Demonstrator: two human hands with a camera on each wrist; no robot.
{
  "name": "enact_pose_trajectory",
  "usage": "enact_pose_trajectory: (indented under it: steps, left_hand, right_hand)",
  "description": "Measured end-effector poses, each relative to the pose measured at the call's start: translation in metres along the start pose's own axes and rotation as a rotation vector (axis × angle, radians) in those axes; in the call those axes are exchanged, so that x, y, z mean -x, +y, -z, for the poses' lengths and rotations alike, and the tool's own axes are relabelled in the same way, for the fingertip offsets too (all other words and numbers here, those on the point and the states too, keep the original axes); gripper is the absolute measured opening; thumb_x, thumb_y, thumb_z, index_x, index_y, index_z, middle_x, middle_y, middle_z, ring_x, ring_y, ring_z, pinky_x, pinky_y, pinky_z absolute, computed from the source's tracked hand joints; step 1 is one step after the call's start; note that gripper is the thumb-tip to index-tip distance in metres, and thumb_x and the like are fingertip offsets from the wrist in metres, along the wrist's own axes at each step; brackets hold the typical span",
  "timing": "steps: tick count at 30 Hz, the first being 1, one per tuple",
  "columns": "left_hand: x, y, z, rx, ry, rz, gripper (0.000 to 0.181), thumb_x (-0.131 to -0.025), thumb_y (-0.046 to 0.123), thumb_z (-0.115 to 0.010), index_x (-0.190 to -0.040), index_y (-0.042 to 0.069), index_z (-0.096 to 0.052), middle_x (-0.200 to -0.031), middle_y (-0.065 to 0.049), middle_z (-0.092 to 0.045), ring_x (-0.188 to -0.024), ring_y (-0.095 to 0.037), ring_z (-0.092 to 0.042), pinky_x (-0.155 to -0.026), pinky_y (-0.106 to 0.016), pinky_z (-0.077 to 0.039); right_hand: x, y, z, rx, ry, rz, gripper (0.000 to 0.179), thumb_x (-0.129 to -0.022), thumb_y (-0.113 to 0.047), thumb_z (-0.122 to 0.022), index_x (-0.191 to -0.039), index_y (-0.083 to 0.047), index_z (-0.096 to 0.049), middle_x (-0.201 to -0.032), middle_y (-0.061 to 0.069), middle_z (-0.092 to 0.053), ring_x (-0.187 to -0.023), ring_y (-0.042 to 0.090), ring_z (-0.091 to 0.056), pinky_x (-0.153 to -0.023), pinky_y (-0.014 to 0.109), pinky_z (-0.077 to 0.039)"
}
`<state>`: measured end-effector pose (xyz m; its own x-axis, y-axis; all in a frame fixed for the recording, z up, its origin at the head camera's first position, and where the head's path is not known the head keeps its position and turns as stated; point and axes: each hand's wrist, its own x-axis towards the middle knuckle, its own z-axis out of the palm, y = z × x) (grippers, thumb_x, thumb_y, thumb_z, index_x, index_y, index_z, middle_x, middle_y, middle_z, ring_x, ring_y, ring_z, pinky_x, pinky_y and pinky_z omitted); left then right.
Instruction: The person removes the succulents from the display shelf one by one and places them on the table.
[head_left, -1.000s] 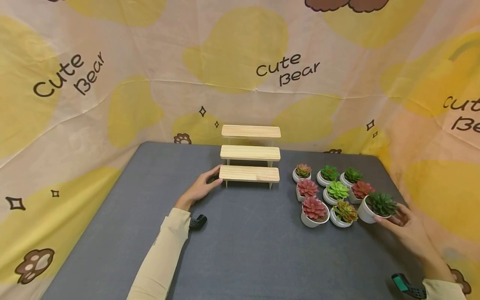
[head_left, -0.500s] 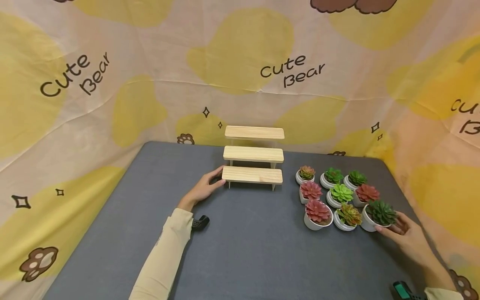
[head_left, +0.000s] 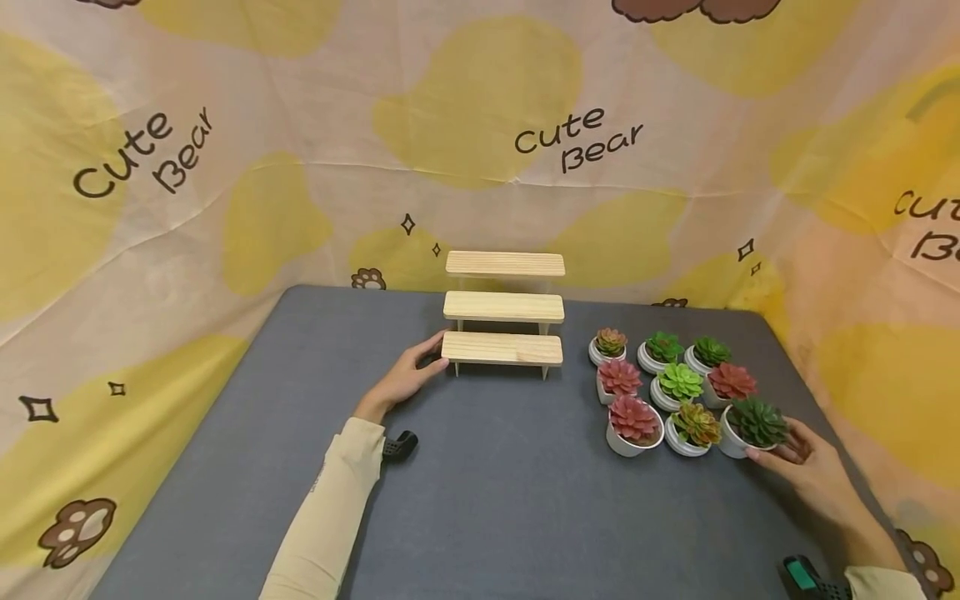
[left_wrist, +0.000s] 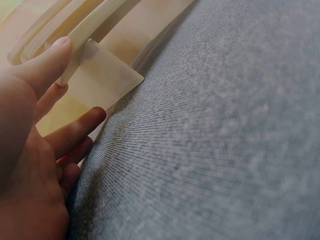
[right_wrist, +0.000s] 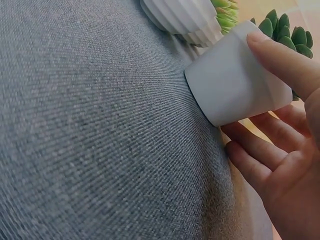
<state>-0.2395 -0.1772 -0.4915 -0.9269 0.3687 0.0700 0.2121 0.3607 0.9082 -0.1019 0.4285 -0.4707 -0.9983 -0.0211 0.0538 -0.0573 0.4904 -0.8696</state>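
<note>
A three-tier wooden display stand (head_left: pixel 502 348) with clear legs is at the back of the table. My left hand (head_left: pixel 401 382) pinches the left end of its lowest board. In the left wrist view, the thumb (left_wrist: pixel 57 55) lies along that board, above a clear leg panel (left_wrist: pixel 102 75). My right hand (head_left: pixel 817 475) grips a dark green succulent in a white pot (head_left: pixel 757 423), at the near right corner of a cluster of plants. Seen from the right wrist, the pot (right_wrist: pixel 232 77) rests its base on the cloth, thumb at the rim and fingers around the far side.
Several other small potted succulents stand close together, among them a pink one (head_left: pixel 633 419), a yellow-green one (head_left: pixel 696 425), a bright green one (head_left: pixel 679 382) and a red one (head_left: pixel 732 382). A grey cloth covers the table (head_left: pixel 510 500). Patterned fabric (head_left: pixel 480 108) hangs behind.
The dark green succulent was tilted and slightly raised in my right hand; it has come down upright onto the table beside the others. My left hand stays on the display stand.
</note>
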Motion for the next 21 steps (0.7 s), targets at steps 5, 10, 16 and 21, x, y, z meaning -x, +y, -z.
enact_pose_trajectory:
  steps: [5, 10, 16, 21]
  left_hand:
    - [-0.0009, -0.0011, 0.0019, 0.008, -0.002, 0.016, 0.065, -0.103, 0.021, -0.059, -0.16, 0.009, -0.03, -0.16, -0.019, -0.041, -0.149, -0.037, -0.036, -0.123, -0.057, -0.025]
    - [-0.0013, -0.0033, 0.0031, 0.01, -0.002, 0.012, 0.065, -0.103, 0.021, -0.059, -0.16, 0.008, -0.03, -0.156, -0.02, -0.045, -0.148, -0.037, -0.038, -0.122, -0.058, -0.025]
    - [-0.0015, -0.0025, 0.0027, 0.036, -0.006, 0.0, 0.065, -0.103, 0.018, -0.06, -0.16, 0.009, -0.031, -0.156, -0.021, -0.045, -0.148, -0.037, -0.038, -0.122, -0.058, -0.025]
    - [-0.0025, -0.0024, 0.0007, 0.049, -0.009, 0.0, 0.065, -0.103, 0.017, -0.06, -0.16, 0.008, -0.029, -0.157, -0.022, -0.043, -0.149, -0.039, -0.036, -0.122, -0.059, -0.024]
  right_hand:
    - [-0.0029, -0.0005, 0.0006, -0.066, -0.017, 0.03, 0.063, -0.092, 0.008, -0.066, -0.13, -0.039, -0.047, -0.113, -0.039, -0.058, -0.099, -0.019, -0.059, -0.07, 0.01, -0.053]
    - [-0.0035, 0.0006, -0.0008, -0.188, -0.038, 0.07, 0.064, -0.091, 0.012, -0.065, -0.129, -0.036, -0.049, -0.114, -0.033, -0.063, -0.099, -0.015, -0.064, -0.071, 0.011, -0.055]
    - [-0.004, 0.0021, -0.0019, -0.26, -0.046, 0.087, 0.064, -0.09, 0.017, -0.063, -0.129, -0.033, -0.05, -0.114, -0.029, -0.065, -0.098, -0.013, -0.066, -0.071, 0.011, -0.055]
    - [-0.004, 0.0035, -0.0005, -0.255, -0.045, 0.084, 0.065, -0.089, 0.018, -0.062, -0.129, -0.032, -0.049, -0.114, -0.03, -0.065, -0.099, -0.013, -0.064, -0.072, 0.01, -0.054]
